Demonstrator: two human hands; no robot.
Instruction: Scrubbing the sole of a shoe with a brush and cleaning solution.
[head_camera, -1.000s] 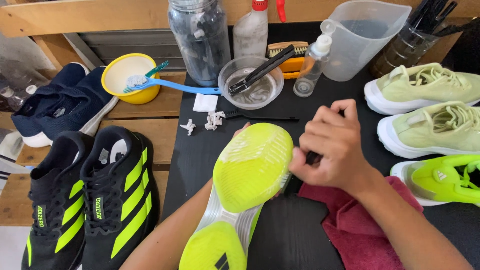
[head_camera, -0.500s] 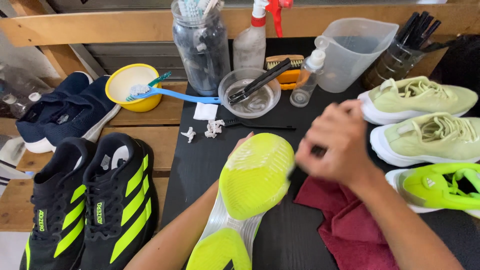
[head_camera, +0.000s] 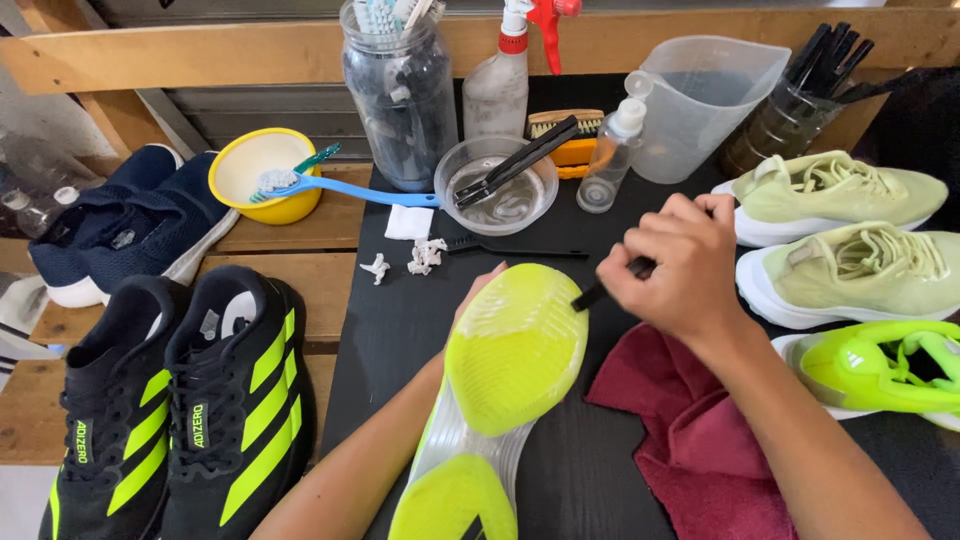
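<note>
The left hand (head_camera: 478, 292) holds a neon-yellow shoe (head_camera: 505, 370) sole up over the black mat (head_camera: 400, 320), its fingers mostly hidden behind the shoe but wrapped round the toe end. The right hand (head_camera: 680, 265) has its fingers closed on a thin black brush (head_camera: 610, 285), whose tip touches the sole's right edge. A red cloth (head_camera: 690, 440) lies just under the right wrist, and a clear bowl (head_camera: 495, 185) sits beyond the shoe.
</note>
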